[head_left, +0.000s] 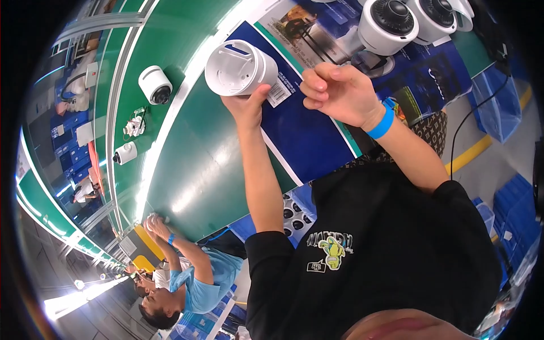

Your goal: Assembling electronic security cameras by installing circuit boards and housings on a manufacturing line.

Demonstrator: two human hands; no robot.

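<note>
My left hand is wrapped round the lower side of a white, round camera housing. The housing's hollow open end faces up and left, and screw posts show inside it. To its right, apart from it, my right hand hovers with its fingers curled in and a blue band on the wrist. Whatever those fingers hold, if anything, is hidden. Beneath both hands lies a dark blue printed sheet. A white barcode label shows just beside the housing.
White dome cameras stand at the upper right on printed cardboard. Across the green bench lie another white camera, a small bracket-like part and a smaller camera. A co-worker in blue works at the lower left. A black cable hangs at right.
</note>
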